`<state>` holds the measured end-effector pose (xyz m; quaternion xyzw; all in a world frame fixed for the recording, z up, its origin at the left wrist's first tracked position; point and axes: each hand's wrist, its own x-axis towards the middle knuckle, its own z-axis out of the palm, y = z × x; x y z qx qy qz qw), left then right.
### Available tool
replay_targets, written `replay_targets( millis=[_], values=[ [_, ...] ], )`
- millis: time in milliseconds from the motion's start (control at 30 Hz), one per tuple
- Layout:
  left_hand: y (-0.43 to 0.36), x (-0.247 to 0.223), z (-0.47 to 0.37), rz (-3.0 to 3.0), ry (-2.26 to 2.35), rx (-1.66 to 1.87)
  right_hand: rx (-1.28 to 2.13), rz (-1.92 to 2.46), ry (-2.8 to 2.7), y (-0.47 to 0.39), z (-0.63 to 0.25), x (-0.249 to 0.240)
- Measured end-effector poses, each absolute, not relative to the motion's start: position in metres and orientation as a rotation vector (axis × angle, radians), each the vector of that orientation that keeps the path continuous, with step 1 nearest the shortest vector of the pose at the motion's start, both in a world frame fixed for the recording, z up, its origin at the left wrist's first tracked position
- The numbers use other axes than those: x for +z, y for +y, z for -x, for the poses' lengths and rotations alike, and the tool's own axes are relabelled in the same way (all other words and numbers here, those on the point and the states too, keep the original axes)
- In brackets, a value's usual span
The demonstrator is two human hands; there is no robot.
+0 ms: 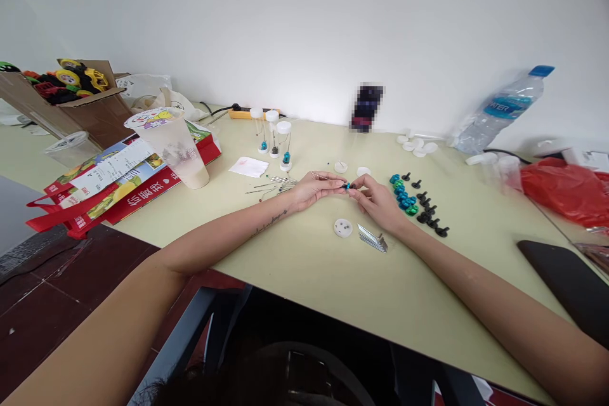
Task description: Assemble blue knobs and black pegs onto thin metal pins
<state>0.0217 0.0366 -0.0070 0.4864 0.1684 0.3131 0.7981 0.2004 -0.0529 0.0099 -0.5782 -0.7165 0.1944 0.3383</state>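
Note:
My left hand (pixel 313 191) and my right hand (pixel 378 202) meet over the table. Pinched between their fingertips is a small blue-and-black part (pixel 349 186); its exact kind is too small to make out. A thin metal rod (pixel 326 176) runs along the fingers of my left hand. Below the hands lie a white round cap (pixel 342 228) with small dark bits in it and a row of metal pins (pixel 372 238). Right of my right hand sit blue and green small parts (pixel 404 200) and black flat-headed, screw-like pieces (pixel 427 208).
Clear tubes with white caps (pixel 284 143) stand behind on the left, near loose thin rods (pixel 276 186). A drink cup (pixel 174 152) stands on a red bag (pixel 147 200). A water bottle (pixel 504 108) leans at the right; a black phone (pixel 564 279) lies nearer.

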Motion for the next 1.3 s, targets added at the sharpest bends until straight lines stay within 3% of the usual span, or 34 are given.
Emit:
replay_targets(
  millis=[1300],
  values=[
    [0.0385, -0.0097, -0.0220, -1.068, 0.356, 0.672, 0.502, 1.511, -1.888, -0.0542, -0.2000, 0.0116]
  ],
)
